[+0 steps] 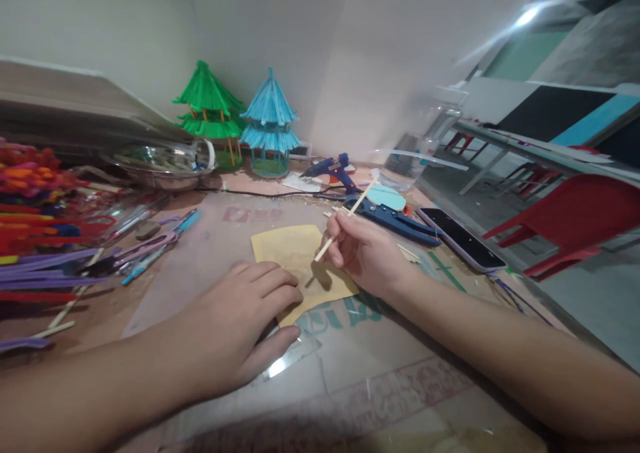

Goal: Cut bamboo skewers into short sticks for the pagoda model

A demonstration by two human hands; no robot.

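My right hand (367,253) pinches a thin wooden stick (361,198) between thumb and fingers, tilted, its lower end just above a yellow sheet of paper or sandpaper (285,245). My left hand (250,306) lies palm down with fingers outstretched on the left edge of that sheet, touching it. Behind my right hand lie dark blue long-handled pliers or cutters (395,220) and a few short sticks (409,253). A blue hot glue gun (330,168) rests farther back.
Green (210,100) and blue (270,123) pagoda models stand by the wall. A metal bowl (165,176), scissors (145,250) and coloured pipe cleaners (40,220) are on the left. A phone (463,240) lies right, near the table edge; a red chair (575,220) stands beyond.
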